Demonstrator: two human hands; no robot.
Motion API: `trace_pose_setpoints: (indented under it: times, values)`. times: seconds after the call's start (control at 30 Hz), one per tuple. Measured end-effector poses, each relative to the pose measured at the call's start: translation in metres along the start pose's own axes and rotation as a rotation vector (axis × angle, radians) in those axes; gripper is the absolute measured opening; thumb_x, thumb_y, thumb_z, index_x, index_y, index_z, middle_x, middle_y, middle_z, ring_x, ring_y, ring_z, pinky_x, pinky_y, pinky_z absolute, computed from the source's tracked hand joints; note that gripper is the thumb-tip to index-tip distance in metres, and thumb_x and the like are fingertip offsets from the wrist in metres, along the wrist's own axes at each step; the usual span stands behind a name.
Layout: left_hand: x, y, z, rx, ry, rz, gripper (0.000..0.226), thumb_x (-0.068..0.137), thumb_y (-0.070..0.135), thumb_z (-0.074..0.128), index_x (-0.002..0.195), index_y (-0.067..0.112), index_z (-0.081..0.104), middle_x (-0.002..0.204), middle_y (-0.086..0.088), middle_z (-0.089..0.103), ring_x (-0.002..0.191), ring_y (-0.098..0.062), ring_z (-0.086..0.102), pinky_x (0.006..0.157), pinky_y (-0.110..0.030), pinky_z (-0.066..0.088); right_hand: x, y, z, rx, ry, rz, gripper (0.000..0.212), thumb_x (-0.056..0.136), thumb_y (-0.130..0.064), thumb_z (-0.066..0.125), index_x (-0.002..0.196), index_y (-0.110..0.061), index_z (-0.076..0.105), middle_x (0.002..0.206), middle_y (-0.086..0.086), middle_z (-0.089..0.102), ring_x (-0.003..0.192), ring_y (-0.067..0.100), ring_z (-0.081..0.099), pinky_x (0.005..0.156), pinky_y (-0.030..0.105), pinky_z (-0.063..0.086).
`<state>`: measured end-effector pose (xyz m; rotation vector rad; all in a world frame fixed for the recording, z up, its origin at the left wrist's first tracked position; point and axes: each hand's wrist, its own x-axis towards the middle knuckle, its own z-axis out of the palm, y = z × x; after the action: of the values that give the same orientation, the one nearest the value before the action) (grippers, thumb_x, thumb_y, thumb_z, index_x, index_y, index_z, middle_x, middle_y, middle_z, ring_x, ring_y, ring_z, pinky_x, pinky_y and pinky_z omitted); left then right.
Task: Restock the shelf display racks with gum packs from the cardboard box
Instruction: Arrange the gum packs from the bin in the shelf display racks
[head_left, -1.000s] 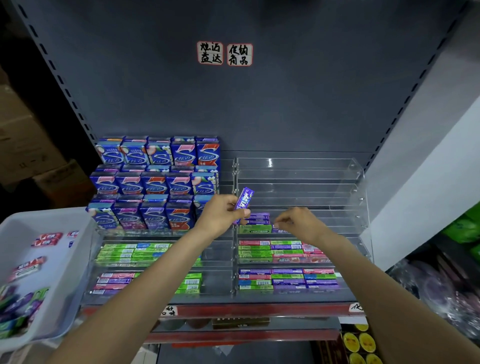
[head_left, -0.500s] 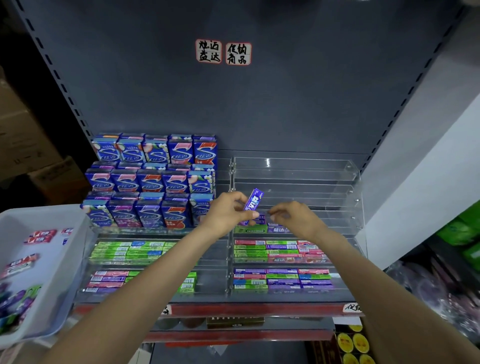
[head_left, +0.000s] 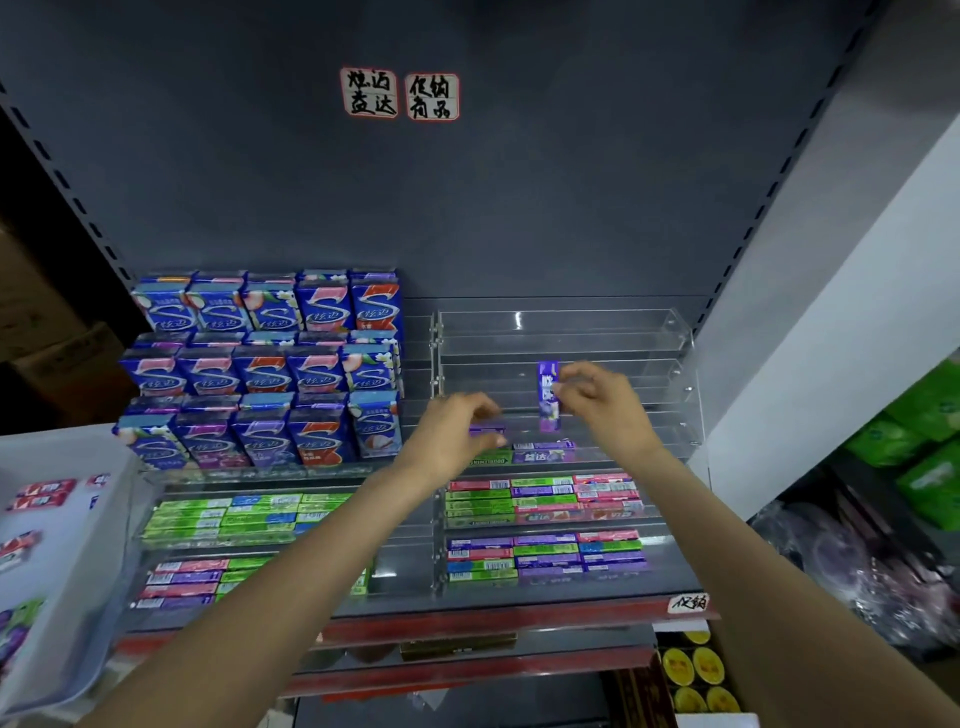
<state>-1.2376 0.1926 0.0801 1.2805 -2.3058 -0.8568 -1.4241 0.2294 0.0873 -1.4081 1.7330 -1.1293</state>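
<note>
Grey shelving backed a clear tiered rack (head_left: 566, 332). My right hand (head_left: 602, 402) pinched an upright purple gum pack (head_left: 548, 396) over the rack's middle tier; my left hand (head_left: 457, 439), fingers curled, gripped another purple pack (head_left: 485, 429) just beside it.
</note>
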Motion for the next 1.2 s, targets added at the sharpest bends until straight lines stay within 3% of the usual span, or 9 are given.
trace_pose_setpoints:
  times: [0.13, 0.27, 0.47, 0.7, 0.9, 1.2]
  values:
    - [-0.004, -0.015, 0.007, 0.588, -0.096, 0.145, 0.047, 0.092, 0.031, 0.056, 0.136, 0.018, 0.045, 0.138, -0.002, 0.047, 0.129, -0.018, 0.039, 0.107, -0.032, 0.029, 0.004, 0.019, -0.003, -0.687, -0.089, -0.139, 0.026, 0.095, -0.019, 0.054, 0.118, -0.016, 0.063, 0.105, 0.006, 0.069, 0.088, 0.021, 0.066, 0.077, 0.030, 0.053]
    - [-0.002, -0.027, 0.018, 0.877, -0.105, 0.246, 0.051, 0.096, 0.026, 0.048, 0.144, 0.016, 0.033, 0.146, -0.004, 0.038, 0.135, -0.020, 0.033, 0.107, -0.032, 0.024, 0.006, 0.034, 0.011, -1.029, -0.203, -0.234, 0.027, 0.098, -0.020, 0.048, 0.121, -0.023, 0.060, 0.112, 0.005, 0.062, 0.093, 0.024, 0.063, 0.085, 0.035, 0.053]
    - [-0.003, -0.032, 0.023, 0.980, -0.055, 0.323, 0.053, 0.090, 0.002, 0.047, 0.142, 0.010, 0.035, 0.144, -0.011, 0.040, 0.129, -0.026, 0.042, 0.104, -0.037, 0.029, 0.010, 0.035, 0.016, -0.805, -0.370, -0.186, 0.031, 0.097, -0.030, 0.048, 0.119, -0.015, 0.062, 0.114, 0.006, 0.059, 0.102, 0.021, 0.056, 0.088, 0.034, 0.048]
    - [-0.003, -0.033, 0.024, 0.916, -0.040, 0.302, 0.053, 0.089, 0.003, 0.050, 0.140, 0.014, 0.040, 0.138, -0.008, 0.045, 0.126, -0.024, 0.043, 0.103, -0.035, 0.029, 0.015, 0.031, 0.012, -0.813, -0.515, -0.095, 0.047, 0.087, -0.034, 0.064, 0.127, -0.013, 0.054, 0.127, 0.006, 0.054, 0.114, 0.021, 0.050, 0.098, 0.032, 0.042]
    - [0.000, -0.037, 0.026, 0.847, -0.014, 0.261, 0.044, 0.090, 0.012, 0.057, 0.133, 0.019, 0.049, 0.130, -0.003, 0.051, 0.121, -0.020, 0.047, 0.101, -0.032, 0.031, 0.007, 0.038, 0.025, -0.886, -0.401, -0.114, 0.041, 0.091, -0.022, 0.060, 0.130, -0.017, 0.051, 0.130, 0.007, 0.053, 0.111, 0.024, 0.055, 0.094, 0.037, 0.048]
    - [0.000, -0.036, 0.029, 0.834, 0.024, 0.257, 0.044, 0.089, 0.011, 0.059, 0.131, 0.018, 0.050, 0.130, -0.004, 0.051, 0.121, -0.020, 0.047, 0.101, -0.033, 0.031, 0.001, 0.035, 0.031, -0.923, -0.352, -0.118, 0.044, 0.093, -0.025, 0.057, 0.135, -0.017, 0.045, 0.136, 0.007, 0.045, 0.115, 0.025, 0.053, 0.095, 0.036, 0.048]
